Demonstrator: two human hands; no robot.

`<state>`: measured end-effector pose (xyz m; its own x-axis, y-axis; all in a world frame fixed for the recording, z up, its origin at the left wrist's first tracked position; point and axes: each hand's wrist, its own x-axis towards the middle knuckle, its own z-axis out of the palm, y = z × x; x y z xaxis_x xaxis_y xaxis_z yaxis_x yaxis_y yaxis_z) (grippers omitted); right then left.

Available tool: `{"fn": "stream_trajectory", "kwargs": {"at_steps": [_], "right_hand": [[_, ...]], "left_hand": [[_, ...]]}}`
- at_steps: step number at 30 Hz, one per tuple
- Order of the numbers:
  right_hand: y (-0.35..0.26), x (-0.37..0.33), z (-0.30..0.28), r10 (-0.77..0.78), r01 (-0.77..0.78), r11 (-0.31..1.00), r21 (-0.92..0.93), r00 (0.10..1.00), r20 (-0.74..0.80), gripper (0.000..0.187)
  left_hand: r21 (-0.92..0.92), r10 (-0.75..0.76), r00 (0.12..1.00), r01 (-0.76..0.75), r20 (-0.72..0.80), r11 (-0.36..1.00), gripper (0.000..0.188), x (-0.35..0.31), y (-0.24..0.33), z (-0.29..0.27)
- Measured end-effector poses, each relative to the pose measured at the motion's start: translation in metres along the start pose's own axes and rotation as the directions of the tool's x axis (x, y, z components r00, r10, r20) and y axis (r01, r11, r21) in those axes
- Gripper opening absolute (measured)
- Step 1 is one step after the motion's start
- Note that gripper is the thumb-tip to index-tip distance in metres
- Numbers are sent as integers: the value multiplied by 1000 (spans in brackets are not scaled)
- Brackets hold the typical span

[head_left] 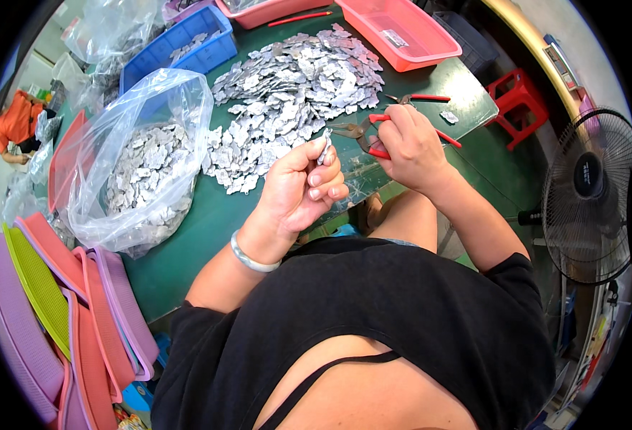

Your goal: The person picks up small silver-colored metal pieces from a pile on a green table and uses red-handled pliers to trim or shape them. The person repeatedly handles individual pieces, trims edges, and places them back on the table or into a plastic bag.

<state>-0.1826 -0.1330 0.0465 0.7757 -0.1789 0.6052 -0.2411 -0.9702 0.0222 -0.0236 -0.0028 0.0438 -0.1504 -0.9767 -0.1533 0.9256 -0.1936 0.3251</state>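
- Left grip [305,183] pinched 1 metal piece [325,147] between thumb and fingers, near the heap [294,86].
- Right grip [410,143] closed around red-handled pliers [360,132].
- Metal piece seemed light, stiff, best held by edges.

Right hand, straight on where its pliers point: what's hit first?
Likely the small grey piece pinched in the left hand, though depth between it and the pliers is unclear.

My left fingers [323,175] are partly hiding a metal piece [326,139], my right fingers [400,129] are partly covering the pliers [361,135], the upper edge is cropping a pink bin [280,13].
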Motion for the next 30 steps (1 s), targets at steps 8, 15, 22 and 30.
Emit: {"fn": "stream_trajectory", "kwargs": {"at_steps": [8,15,22,30], "right_hand": [[-27,-22,20,235,-377,787,488,915,327,23],[-26,-17,25,210,-205,972,113,977,-39,23],[-28,-17,32,218,-206,947,246,976,-22,24],[-24,-12,21,158,-161,987,-15,981,-114,22]], "left_hand": [[120,70,996,-62,-59,991,27,3,-3,0],[106,147,984,-136,-104,985,26,1,-10,5],[86,154,985,-148,-80,985,24,4,-10,7],[97,174,976,-162,-133,982,23,1,-11,12]]}}
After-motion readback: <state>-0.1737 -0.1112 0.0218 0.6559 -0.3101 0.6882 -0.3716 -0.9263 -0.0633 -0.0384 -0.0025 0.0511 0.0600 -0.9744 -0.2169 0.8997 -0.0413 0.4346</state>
